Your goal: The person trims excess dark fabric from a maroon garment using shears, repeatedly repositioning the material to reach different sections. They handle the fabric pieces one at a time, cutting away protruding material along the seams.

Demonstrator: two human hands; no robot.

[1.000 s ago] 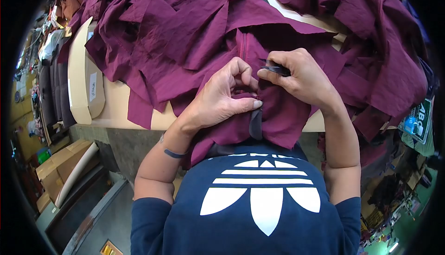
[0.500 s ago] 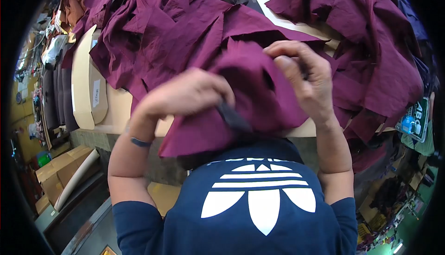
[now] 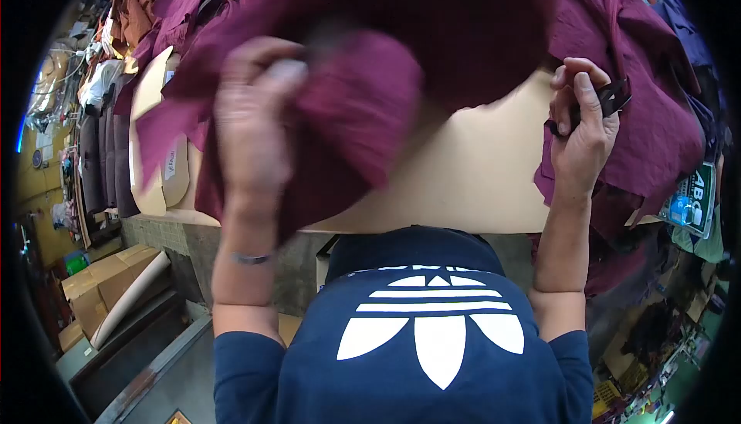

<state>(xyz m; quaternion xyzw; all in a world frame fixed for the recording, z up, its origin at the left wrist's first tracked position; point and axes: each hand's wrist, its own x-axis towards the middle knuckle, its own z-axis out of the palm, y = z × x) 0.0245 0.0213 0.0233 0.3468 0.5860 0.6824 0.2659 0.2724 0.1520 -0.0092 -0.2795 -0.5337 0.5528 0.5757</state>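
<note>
My left hand point(image 3: 258, 123), blurred by motion, is closed on a maroon fabric piece point(image 3: 363, 108) that hangs down over the table's front edge. A dark grey patch shows by its fingertips. Another large dark maroon sheet of cloth point(image 3: 463, 30), also blurred, spreads above and behind it. Off to the right, my right hand point(image 3: 583, 127) has curled fingers around small black thread snips point(image 3: 614, 98), partly hidden in the palm. That hand is near the maroon cloth pile point(image 3: 641, 115) on the right and apart from the piece in my left hand.
Bare tan tabletop point(image 3: 471, 177) shows between my hands. A cardboard piece point(image 3: 162, 177) with a label stands at left, beside dark fabric rolls point(image 3: 108, 146). Brown cloth point(image 3: 147, 0) lies at the far left; cardboard boxes point(image 3: 108, 285) sit below. A printed plastic bag point(image 3: 691, 200) hangs at right.
The maroon fabric has swung up and left with my left hand, baring the tabletop. My right hand has come away from the cloth and moved right, showing more of the black snips.
</note>
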